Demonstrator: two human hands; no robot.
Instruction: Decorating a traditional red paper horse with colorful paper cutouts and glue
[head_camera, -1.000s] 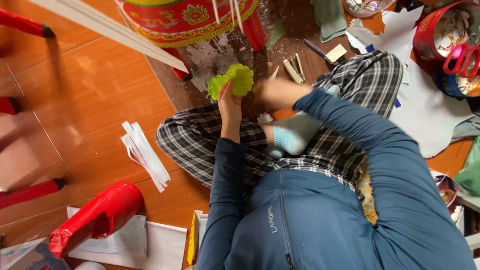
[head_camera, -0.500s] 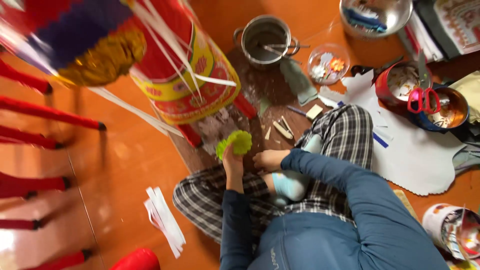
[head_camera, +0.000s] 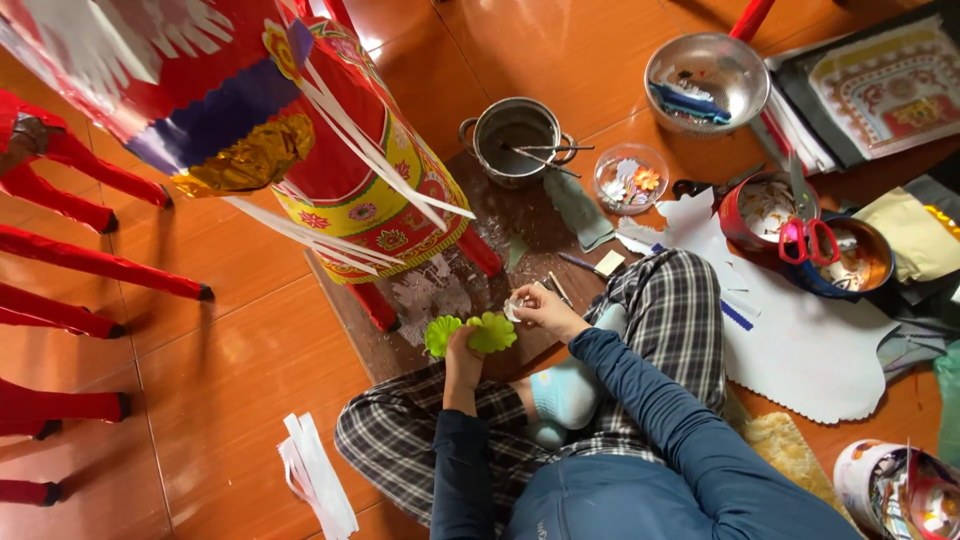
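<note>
Fingers of left hand (head_camera: 462, 345) pinch green paper flowers (head_camera: 470, 334) beside lantern (head_camera: 340, 170); right hand (head_camera: 540, 305) pinches white scrap (head_camera: 512, 310).

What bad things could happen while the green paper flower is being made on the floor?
The left hand pinches the thin green flower; squeezing too hard could crumple it. The right hand holds a small white scrap that could easily drop and get lost. The scissors lie across a bowl and might slide off.
</note>
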